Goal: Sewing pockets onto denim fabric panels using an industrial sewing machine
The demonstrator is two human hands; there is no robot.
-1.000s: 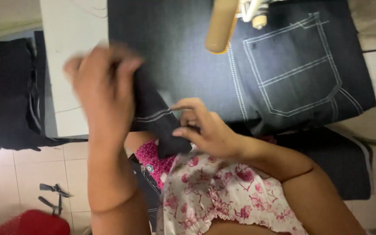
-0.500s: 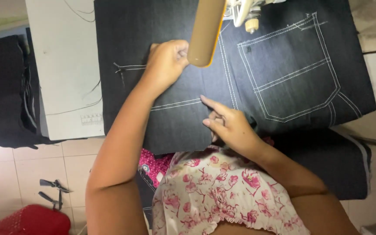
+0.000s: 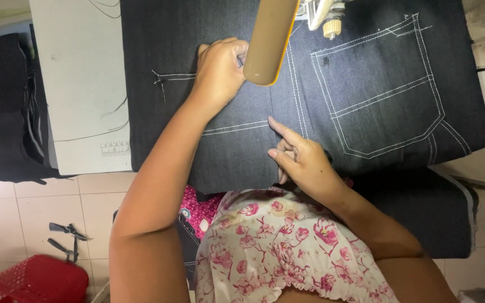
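Left hand (image 3: 218, 70) presses flat, fingers loosely curled, on the dark denim panel (image 3: 237, 151); right hand (image 3: 301, 160) rests nearer, fingers extended, touching its white-stitched seam, gripping nothing.

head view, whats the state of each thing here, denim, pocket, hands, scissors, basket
denim panel: spread flat on the sewing table
back pocket: stitched onto the denim, flat
left hand: pressing on the denim, empty
right hand: fingers resting on the denim, empty
scissors: lying on the floor
red basket: on the floor
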